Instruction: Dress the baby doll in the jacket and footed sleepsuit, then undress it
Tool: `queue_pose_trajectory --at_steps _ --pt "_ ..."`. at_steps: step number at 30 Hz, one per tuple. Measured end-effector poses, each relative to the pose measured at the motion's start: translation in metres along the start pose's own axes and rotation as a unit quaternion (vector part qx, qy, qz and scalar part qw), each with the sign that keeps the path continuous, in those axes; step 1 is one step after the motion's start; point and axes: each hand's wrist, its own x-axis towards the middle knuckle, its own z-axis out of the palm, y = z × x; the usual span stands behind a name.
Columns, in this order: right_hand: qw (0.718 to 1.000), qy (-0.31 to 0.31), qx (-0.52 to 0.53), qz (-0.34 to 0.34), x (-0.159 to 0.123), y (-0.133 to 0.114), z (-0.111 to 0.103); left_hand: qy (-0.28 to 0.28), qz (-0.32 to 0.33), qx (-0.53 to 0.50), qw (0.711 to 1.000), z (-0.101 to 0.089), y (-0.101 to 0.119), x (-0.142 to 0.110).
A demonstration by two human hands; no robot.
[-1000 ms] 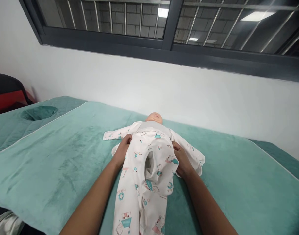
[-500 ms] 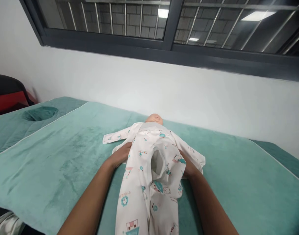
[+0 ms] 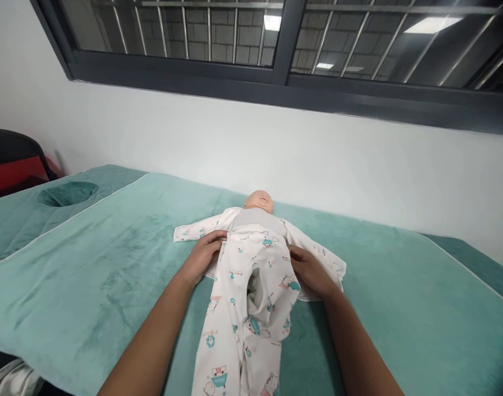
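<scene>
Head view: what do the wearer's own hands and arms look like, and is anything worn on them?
The left hand and right hand are ungloved. The left forearm and right forearm are slim and bare, with no sleeve, watch or bracelet showing.

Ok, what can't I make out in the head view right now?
In the head view:
Lower ends of the pants: cut off by the bottom edge.
Legs of the doll: covered by the pants, if in there.
Right hand: some fingertips hidden at the pants' side.
Left hand: grip too small to tell.
Pale cloth: cut off by the bottom edge.
</scene>
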Motion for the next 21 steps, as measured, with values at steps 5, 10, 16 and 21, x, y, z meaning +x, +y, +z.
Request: queue_pose_trajectory --at_steps 5,10,16,21 --pt "0.999 0.037 0.013 0.024 0.001 0.001 0.000 -0.004 0.033 0.094 0.995 0.002 0.001 0.001" --pt "0.996 0.041 0.054 0.062 0.005 0.000 0.001 -0.027 0.119 0.159 0.980 0.003 0.001 0.005" --pt "0.991 0.128 -0.007 -0.023 0.006 -0.002 0.009 -0.018 0.208 0.203 0.957 0.007 0.001 0.017" --pt "0.972 0.169 -0.062 -0.149 0.018 -0.004 0.014 0.018 0.191 0.310 0.931 0.018 0.016 0.021"
